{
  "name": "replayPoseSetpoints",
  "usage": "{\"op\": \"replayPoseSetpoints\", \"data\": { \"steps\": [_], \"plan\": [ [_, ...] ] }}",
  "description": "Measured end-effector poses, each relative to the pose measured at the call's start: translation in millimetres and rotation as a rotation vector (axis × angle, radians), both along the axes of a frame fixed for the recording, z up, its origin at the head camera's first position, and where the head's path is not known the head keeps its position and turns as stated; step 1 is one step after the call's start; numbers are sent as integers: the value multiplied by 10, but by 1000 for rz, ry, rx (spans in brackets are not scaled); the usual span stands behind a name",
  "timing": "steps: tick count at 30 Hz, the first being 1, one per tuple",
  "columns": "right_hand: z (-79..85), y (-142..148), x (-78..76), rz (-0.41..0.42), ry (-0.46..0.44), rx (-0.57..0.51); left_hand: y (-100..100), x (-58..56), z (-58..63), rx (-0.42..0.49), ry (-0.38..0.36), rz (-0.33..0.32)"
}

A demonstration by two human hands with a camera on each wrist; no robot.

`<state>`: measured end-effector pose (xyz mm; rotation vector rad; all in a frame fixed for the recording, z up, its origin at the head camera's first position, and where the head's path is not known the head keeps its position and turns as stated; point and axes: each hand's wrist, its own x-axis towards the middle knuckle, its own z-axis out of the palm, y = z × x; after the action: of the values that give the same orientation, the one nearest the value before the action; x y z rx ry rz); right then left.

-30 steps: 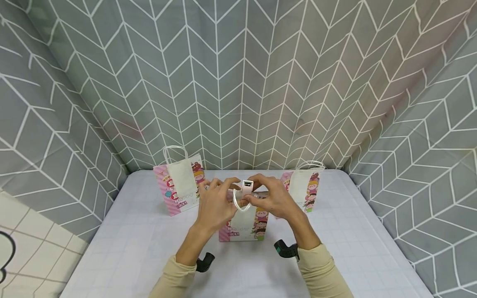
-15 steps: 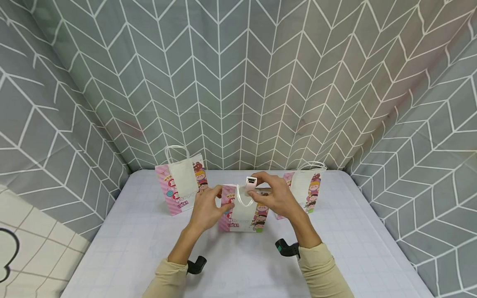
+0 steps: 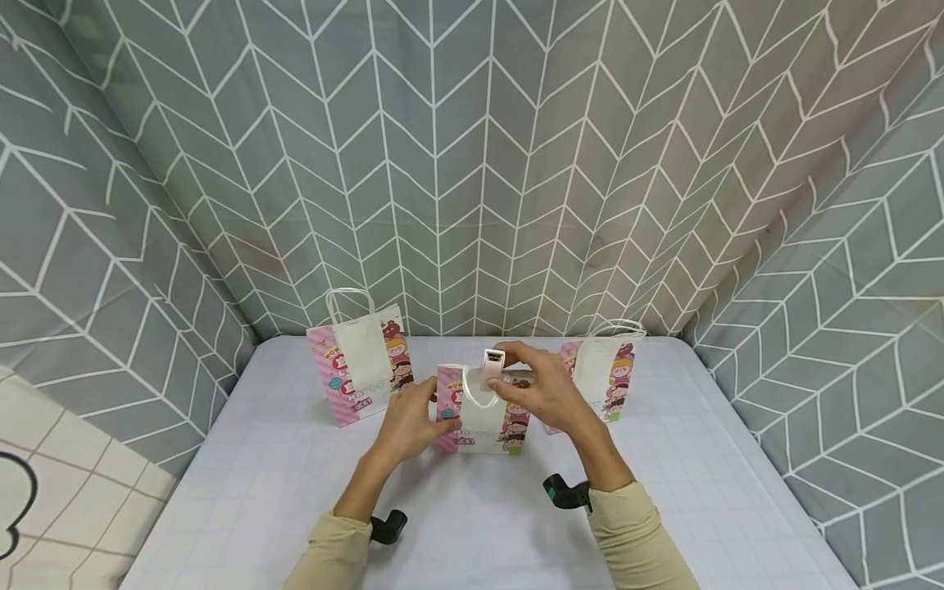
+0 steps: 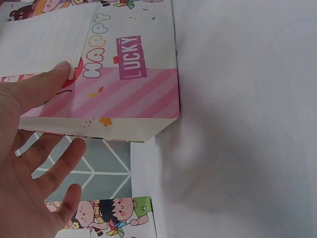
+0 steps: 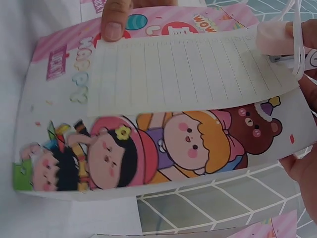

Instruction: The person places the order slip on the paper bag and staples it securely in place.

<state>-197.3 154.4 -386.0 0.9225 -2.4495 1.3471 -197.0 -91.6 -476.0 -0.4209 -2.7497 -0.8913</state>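
In the head view, a pink-and-white paper gift bag with cartoon figures is at the middle of the table, between both hands. A lined sheet of paper lies against its front. My left hand holds the bag's left side, thumb on the front and fingers behind. In the left wrist view, that thumb reaches the sheet's lower edge. My right hand grips a small pale-pink stapler at the bag's top edge, over the sheet's top end. The white handle loops down beside the stapler.
Two similar gift bags stand at the back, one on the left and one on the right, each with a sheet on its front. A patterned grey curtain hangs behind the white-covered table.
My left hand has moved from the bag's top near the stapler down to its left side. The bag's lower edge appears higher in the head view. My right hand stays with the stapler at the top.
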Motion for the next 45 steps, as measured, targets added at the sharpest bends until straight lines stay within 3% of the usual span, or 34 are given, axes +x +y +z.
{"op": "replayPoseSetpoints", "data": {
  "steps": [4,15,20,26,33,40,45],
  "plan": [
    [5,1,6,-16,-13,-50,25,-11,-16,11,7,2],
    [-10,117,10,-234,152,-227,-1,-77,-50,62,-2,44],
    [-31,231,40,-273,137,-262,-41,-147,-79,130,-16,79],
    [-175,424,101,-235,-23,-124,-93,-237,-129,182,-44,129],
    [-475,662,205,-192,-281,92,-153,-326,-179,210,-59,128],
    [-767,959,222,-96,-515,182,-192,-370,-200,225,-30,147],
    [-916,1133,235,-88,-632,218,-178,-433,-255,223,-11,158]
  ]
}}
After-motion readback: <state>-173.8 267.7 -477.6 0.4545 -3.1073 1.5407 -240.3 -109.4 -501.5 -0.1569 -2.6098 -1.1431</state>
